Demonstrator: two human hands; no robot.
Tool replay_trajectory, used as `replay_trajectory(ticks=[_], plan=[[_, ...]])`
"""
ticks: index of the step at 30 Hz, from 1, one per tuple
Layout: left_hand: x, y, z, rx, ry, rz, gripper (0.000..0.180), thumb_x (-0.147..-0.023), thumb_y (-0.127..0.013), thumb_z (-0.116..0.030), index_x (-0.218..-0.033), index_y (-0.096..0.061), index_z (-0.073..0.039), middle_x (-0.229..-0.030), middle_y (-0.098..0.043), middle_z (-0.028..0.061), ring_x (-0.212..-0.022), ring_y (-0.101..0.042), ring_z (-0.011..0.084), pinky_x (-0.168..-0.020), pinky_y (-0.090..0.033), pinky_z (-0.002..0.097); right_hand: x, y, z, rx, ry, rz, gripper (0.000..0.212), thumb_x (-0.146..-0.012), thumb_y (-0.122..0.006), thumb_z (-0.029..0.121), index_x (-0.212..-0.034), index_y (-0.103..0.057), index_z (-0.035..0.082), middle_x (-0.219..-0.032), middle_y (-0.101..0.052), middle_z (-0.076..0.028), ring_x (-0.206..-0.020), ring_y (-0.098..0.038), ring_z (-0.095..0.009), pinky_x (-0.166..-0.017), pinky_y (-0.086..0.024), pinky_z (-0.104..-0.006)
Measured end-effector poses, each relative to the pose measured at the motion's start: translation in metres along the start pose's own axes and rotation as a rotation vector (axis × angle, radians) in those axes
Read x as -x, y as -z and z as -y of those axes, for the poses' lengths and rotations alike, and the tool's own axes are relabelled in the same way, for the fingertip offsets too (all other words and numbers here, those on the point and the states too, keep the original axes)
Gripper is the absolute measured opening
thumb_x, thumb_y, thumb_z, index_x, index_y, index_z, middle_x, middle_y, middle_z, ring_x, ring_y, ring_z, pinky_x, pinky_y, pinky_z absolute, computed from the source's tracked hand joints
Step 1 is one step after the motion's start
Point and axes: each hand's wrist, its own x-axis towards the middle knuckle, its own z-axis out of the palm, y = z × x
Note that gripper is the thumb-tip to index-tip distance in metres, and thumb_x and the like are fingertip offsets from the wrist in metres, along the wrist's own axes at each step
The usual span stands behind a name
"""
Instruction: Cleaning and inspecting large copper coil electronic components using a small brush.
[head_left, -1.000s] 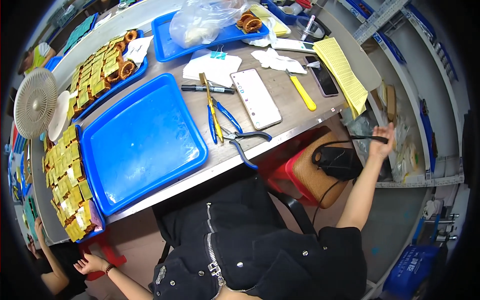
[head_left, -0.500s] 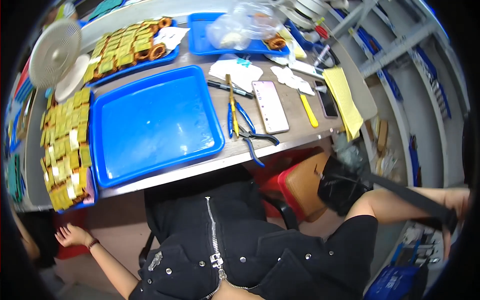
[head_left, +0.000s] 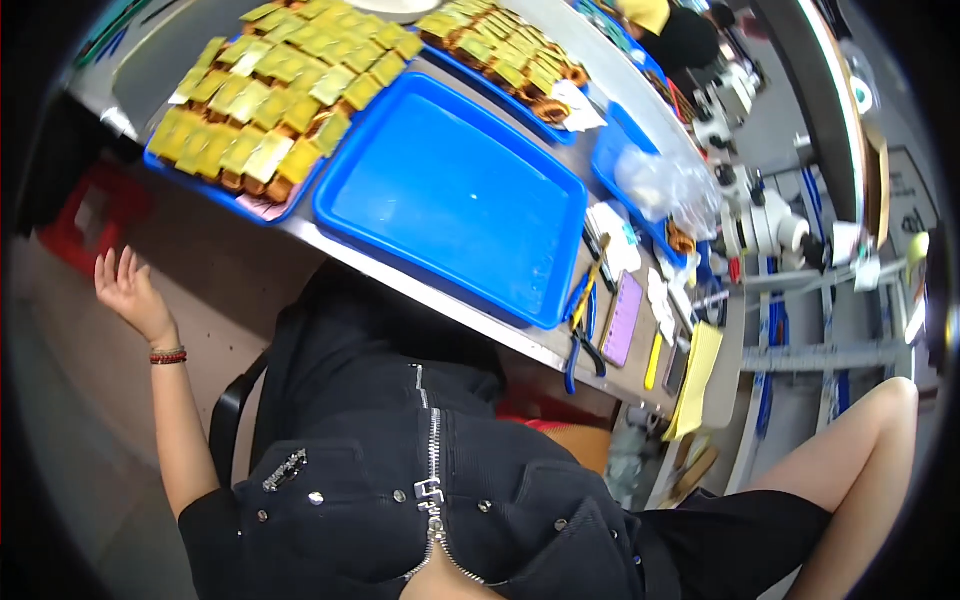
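Observation:
My left hand (head_left: pixel 135 297) hangs in the air at the left, below the table's front edge. It holds nothing; its fingers are apart and slightly curled. Beaded bracelets circle that wrist. Nearest to it is a blue tray (head_left: pixel 222 200) packed with rows of copper-coloured coils wrapped in yellow tape (head_left: pixel 265 100). Beside that tray sits a large bare blue tray (head_left: pixel 450 190). My right arm (head_left: pixel 850 470) is raised at the right with the elbow bent, and its forearm runs down toward the lower edge. The right hand is out of the picture.
Pliers (head_left: pixel 582 350), a pink-purple phone (head_left: pixel 623 318), a yellow-handled tool (head_left: pixel 654 362) and a yellow cloth (head_left: pixel 697 380) lie on the table's right part. Farther back are another coil tray (head_left: pixel 500 50) and a clear plastic bag (head_left: pixel 665 185). A red stool (head_left: pixel 95 220) stands at the left.
The view has turned, shifting the table's contents. My left hand has risen toward the coil tray's near side. My right hand, earlier at the right edge by a black strap, has left the picture.

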Motion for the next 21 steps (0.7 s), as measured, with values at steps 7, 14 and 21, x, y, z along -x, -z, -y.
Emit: replay_trajectory(ticks=[7, 14, 21], plan=[[0.040, 0.015, -0.020, 0.015, 0.156, 0.015, 0.049, -0.081, -0.042, 0.007, -0.128, -0.031, -0.002, -0.124, -0.043, 0.0150, -0.111, -0.048, 0.0229, -0.093, -0.041, 0.0306, 0.001, -0.024, -0.062, 0.245, 0.213, 0.315, 0.013, -0.070, -0.057, 0.016, -0.062, -0.056, 0.005, -0.050, -0.046, 0.000, -0.041, -0.040, -0.015, -0.044, -0.034, -0.0274], [0.032, -0.055, -0.059, 0.443, 0.712, 0.478, 0.038, -0.082, -0.048, -0.005, -0.119, -0.041, -0.003, -0.101, -0.055, 0.0101, -0.088, -0.056, 0.0146, -0.077, -0.048, 0.0279, 0.061, -0.077, -0.213, -1.338, -0.648, 0.642, 0.042, -0.066, -0.075, 0.041, -0.073, -0.051, 0.008, -0.062, -0.051, -0.002, -0.058, -0.051, -0.018, -0.052, -0.038, -0.0305], [0.007, -0.101, -0.076, 0.250, 1.000, 0.460, 0.036, -0.076, -0.053, -0.005, -0.110, -0.041, -0.003, -0.091, -0.058, 0.0089, -0.074, -0.061, 0.0158, -0.060, -0.052, 0.0281, 0.175, -0.160, -0.207, -1.592, -1.663, 0.038, 0.030, -0.081, -0.065, 0.030, -0.069, -0.050, 0.007, -0.058, -0.049, 0.006, -0.053, -0.048, -0.006, -0.047, -0.037, -0.0249]])
